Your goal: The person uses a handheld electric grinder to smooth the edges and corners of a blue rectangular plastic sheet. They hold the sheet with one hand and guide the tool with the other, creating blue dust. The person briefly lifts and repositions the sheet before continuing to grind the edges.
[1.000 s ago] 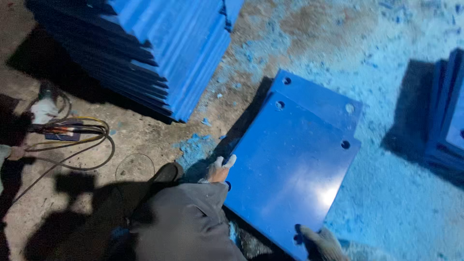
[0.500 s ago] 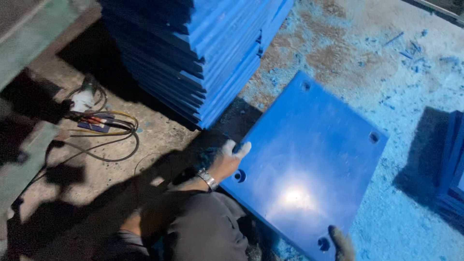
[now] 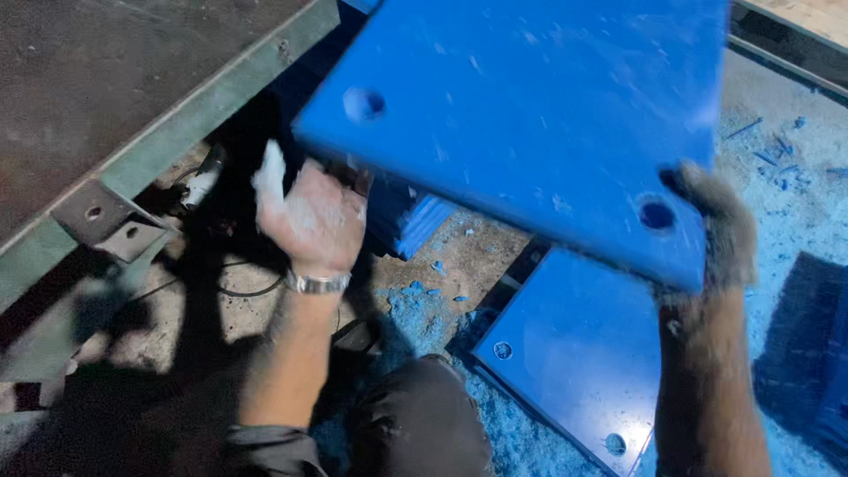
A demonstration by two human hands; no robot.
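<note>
Left of the raised blue plate we see a metal workbench with a green steel edge, and a bracket beneath it. Just below the plate's near left corner our left hand curls its fingers under the edge, bearing the plate from underneath; a metal band sits on that wrist. We hold the plate tilted in the air, with a round hole near each near corner. Below the plate, on the dusty floor, lies a second blue plate amid blue shavings. At the plate's near right corner our right hand, dusty grey, closes over the edge beside the hole, gripping it firmly.
</note>
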